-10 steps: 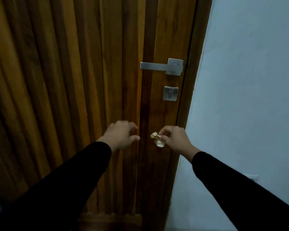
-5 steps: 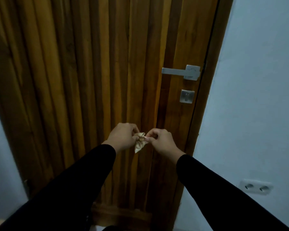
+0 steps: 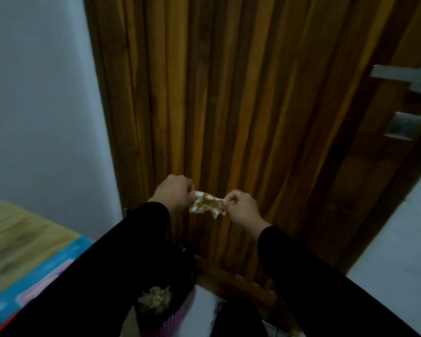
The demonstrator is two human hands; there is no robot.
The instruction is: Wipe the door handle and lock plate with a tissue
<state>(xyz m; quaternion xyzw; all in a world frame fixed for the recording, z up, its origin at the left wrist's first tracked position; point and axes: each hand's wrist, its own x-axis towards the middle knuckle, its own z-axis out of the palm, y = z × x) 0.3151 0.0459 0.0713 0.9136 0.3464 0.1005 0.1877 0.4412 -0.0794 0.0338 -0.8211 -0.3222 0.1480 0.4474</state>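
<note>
Wooden door [image 3: 229, 93] behind: my left hand [image 3: 173, 193] and right hand [image 3: 241, 206] pinch opposite edges of the tissue [image 3: 206, 205] (2 grips); stretch gently, avoiding tearing.

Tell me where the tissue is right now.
The tissue is stretched between the left hand and right hand, low and central, before the door.

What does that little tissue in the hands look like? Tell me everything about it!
The tissue is small, thin and crumpled, whitish with brown smears across its middle. It is stretched sideways in the air in front of the wooden door, with a ragged corner hanging down. The left hand pinches one end and the right hand pinches the other. Nothing else touches it.
</note>
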